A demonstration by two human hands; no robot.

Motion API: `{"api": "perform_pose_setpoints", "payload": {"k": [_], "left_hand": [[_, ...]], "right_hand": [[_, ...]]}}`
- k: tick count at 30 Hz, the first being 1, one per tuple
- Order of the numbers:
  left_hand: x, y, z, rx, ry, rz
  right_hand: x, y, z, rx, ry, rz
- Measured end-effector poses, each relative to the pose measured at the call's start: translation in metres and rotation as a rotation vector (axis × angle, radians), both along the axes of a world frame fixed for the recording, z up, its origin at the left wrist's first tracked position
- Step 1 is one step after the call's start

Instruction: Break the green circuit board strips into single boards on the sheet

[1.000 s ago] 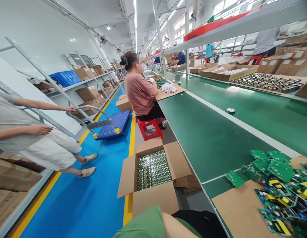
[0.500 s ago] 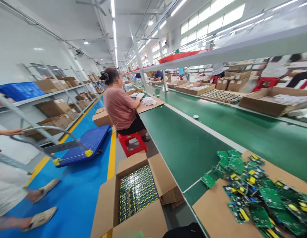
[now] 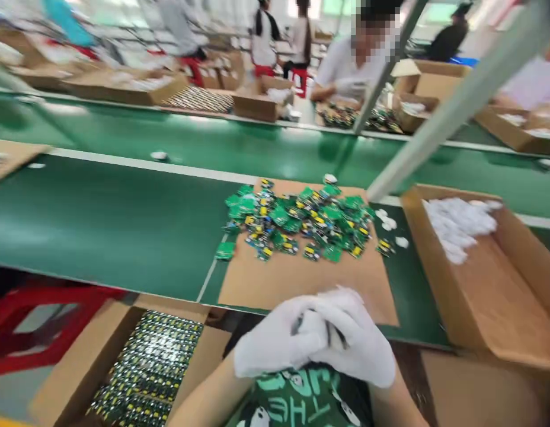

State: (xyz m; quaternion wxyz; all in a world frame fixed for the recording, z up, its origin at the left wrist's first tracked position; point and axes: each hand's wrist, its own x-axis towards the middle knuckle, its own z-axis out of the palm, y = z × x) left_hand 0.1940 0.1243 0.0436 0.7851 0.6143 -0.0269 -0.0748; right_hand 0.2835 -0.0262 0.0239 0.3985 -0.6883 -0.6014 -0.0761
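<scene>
Nearest: left hand (image 3: 275,344) and right hand (image 3: 366,344), both wearing white fabric gloves, are lying together before a dark green shirt with pale green lettering (image 3: 297,400). Both are cupping inward, fingertips close; something pale is showing between them, too blurred to name. Cannot tell whether anything is being held.

Low at left, an open brown cardboard box (image 3: 82,359) is holding close rows of green circuit boards with yellow parts (image 3: 157,350). A red plastic stool (image 3: 95,304) is standing beside it.

Just past the hands, a flat brown cardboard sheet (image 3: 266,284) is lying on the green counter (image 3: 124,219). A loose heap of green circuit boards with yellow components (image 3: 297,219) is spreading over its far part, spilling past its left edge. Small white rounded pieces (image 3: 388,223) are resting right of the heap.

Further right, a shallow brown cardboard tray (image 3: 448,284) is holding white pieces in a mound (image 3: 461,225).

Farther: a pale slanting metal post (image 3: 453,115) is rising; across, a co-worker in a white top (image 3: 337,62) is sitting behind more boards (image 3: 339,115).
</scene>
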Motion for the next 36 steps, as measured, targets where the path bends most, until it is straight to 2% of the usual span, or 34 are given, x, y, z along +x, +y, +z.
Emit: {"api": "perform_pose_setpoints", "payload": {"k": [3,7,11,14,16,19,22,25,28,31,33,36], "left_hand": [[0.003,0.005,0.002,-0.016,0.012,-0.018],[0.002,0.006,0.002,-0.040,0.046,-0.042],[-0.002,0.006,-0.010,-0.362,0.107,-0.195],[-0.007,0.006,-0.018,-0.476,0.173,-0.194],[-0.008,0.005,-0.018,-0.428,0.176,-0.176],[-0.007,0.006,-0.008,-0.309,0.143,-0.176],[-0.005,0.008,0.005,-0.073,0.148,-0.165],[-0.002,0.010,0.011,0.135,0.140,-0.185],[0.001,0.008,0.012,0.077,0.099,-0.198],[0.004,0.004,0.014,-0.040,0.068,-0.140],[0.005,0.001,0.017,-0.044,0.103,-0.114],[0.003,0.000,0.016,-0.073,0.176,-0.151]], "right_hand": [[0.001,0.005,-0.002,0.031,0.040,0.024],[-0.001,0.005,-0.007,0.087,0.072,-0.010],[-0.003,0.000,-0.008,0.117,0.093,0.015],[-0.001,-0.002,-0.007,0.151,0.110,0.031],[0.001,-0.002,-0.007,0.193,0.066,0.049],[0.004,-0.003,-0.007,0.215,0.065,0.078],[0.007,-0.007,-0.004,0.087,0.113,0.072],[0.010,-0.010,0.001,-0.031,0.072,0.106],[0.010,-0.010,0.004,-0.001,0.022,0.131],[0.009,-0.008,0.003,0.054,0.043,0.085],[0.008,-0.007,0.000,0.115,0.046,0.076],[0.006,-0.009,-0.006,0.172,0.005,0.079]]}}
